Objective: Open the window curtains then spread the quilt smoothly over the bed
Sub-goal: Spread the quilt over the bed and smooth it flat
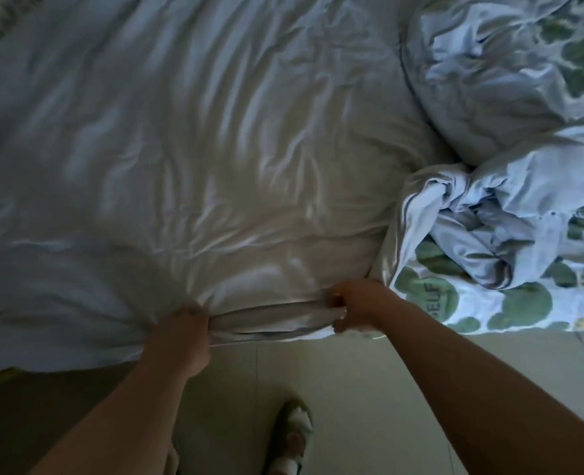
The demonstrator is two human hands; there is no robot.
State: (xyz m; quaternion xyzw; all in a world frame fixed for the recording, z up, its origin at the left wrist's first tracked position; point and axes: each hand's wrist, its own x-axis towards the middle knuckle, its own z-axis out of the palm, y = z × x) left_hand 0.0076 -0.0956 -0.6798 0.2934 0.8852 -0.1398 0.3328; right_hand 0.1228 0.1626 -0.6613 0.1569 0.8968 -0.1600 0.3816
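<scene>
A pale white quilt (187, 159) lies wrinkled across most of the bed, its near edge hanging over the bedside. My left hand (184, 334) grips that near edge in a fist, fabric bunched between its fingers. My right hand (355, 305) pinches the same edge further right, close to the quilt's corner. The stretch of edge between both hands is pulled taut into a fold. On the right, part of the quilt (489, 228) is crumpled in a heap. No window or curtains are in view.
A sheet printed with green leaves (510, 303) shows on the bed at the right. A rumpled pillow or bedding lump (489, 80) sits at top right. Below the bed edge is a tiled floor (369, 389), with my sandalled foot (294, 437) on it.
</scene>
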